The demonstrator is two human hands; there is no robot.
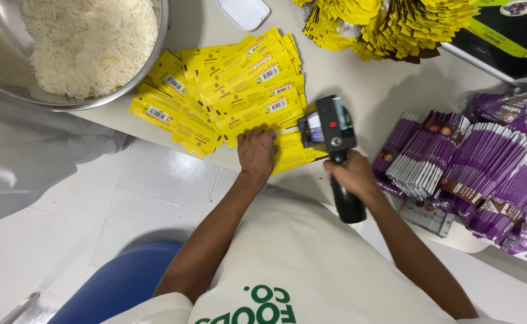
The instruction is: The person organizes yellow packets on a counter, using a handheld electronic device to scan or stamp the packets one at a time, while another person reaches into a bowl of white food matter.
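A fan of flat yellow pouches (227,90) lies spread across the pale table (371,90). My left hand (255,153) presses flat on the near end of the fan, fingers on the pouches. My right hand (350,174) grips the black handle of a handheld printer gun (329,129), whose head rests over a yellow pouch (293,153) just right of my left hand.
A large steel bowl (162,27) of white rice stands at the top left. Stacks of purple pouches (473,168) fill the right side. More yellow pouches (389,24) are heaped at the top. A white lid (243,12) and a blue seat (119,282) are also in view.
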